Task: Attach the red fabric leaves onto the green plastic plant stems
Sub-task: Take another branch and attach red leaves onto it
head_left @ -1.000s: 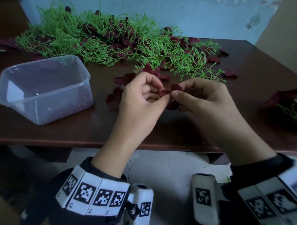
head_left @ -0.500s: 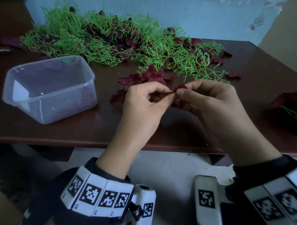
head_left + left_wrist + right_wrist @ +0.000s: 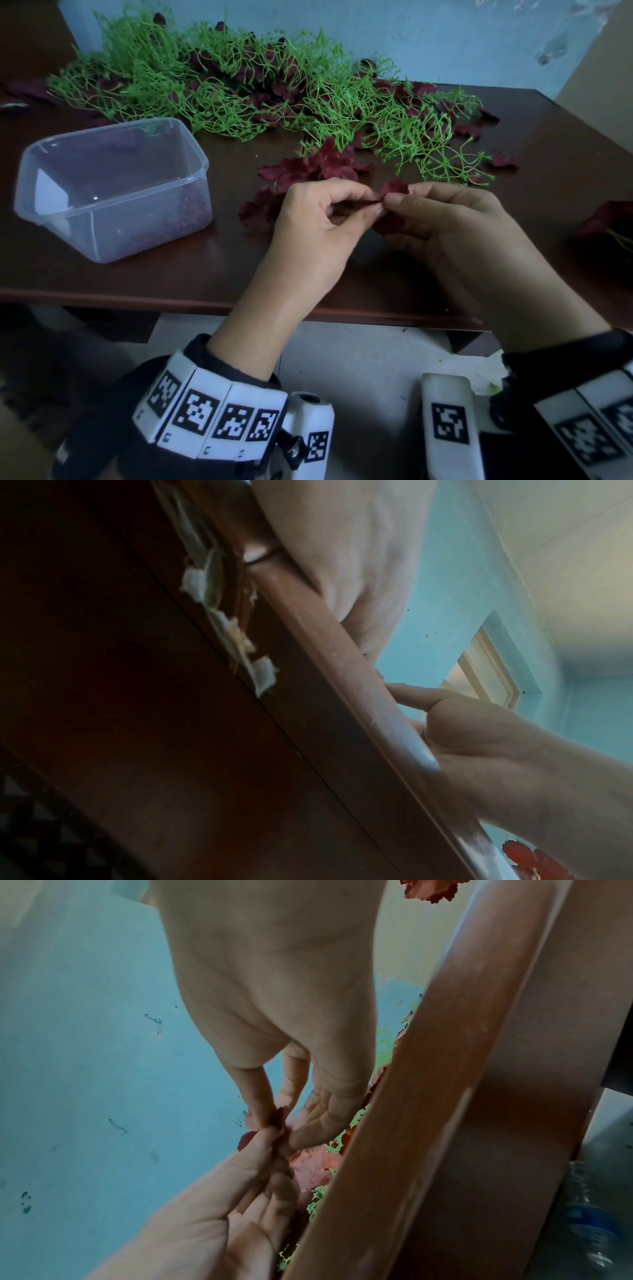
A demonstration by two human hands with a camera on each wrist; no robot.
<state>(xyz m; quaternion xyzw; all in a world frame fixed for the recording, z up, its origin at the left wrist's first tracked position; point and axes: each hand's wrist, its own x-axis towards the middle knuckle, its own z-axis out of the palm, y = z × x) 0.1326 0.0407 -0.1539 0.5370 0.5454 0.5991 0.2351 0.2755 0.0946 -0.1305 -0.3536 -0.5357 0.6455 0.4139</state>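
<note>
Judging from how things lie, the work is only partly done. Behind the clear plastic container [image 3: 113, 186], at the far side of the table [image 3: 342, 274], a big heap of green plastic stems [image 3: 239, 92] waits, with dark red leaves mixed in it; I cannot tell how many of these are already fixed on. To the right of the container, a small pile of loose red fabric leaves [image 3: 318, 168] lies on the wood, and single leaves are scattered further right. So many leaves seem to remain.

The two hands meet above the table, right of the container and just in front of the loose pile. The left hand [image 3: 318, 222] has its thumb and forefinger pressed together on one red leaf [image 3: 395, 188], the other fingers curled in. The right hand [image 3: 442, 216] pinches the same leaf from the other side, fingertips touching those of the left. The right wrist view also shows this pinch on the leaf [image 3: 279, 1121], both wrists near the table edge [image 3: 428, 1096]. Whether a stem is between the fingers, I cannot tell; it is hidden. My judgement is that one leaf is being prepared or separated for attaching.
</note>
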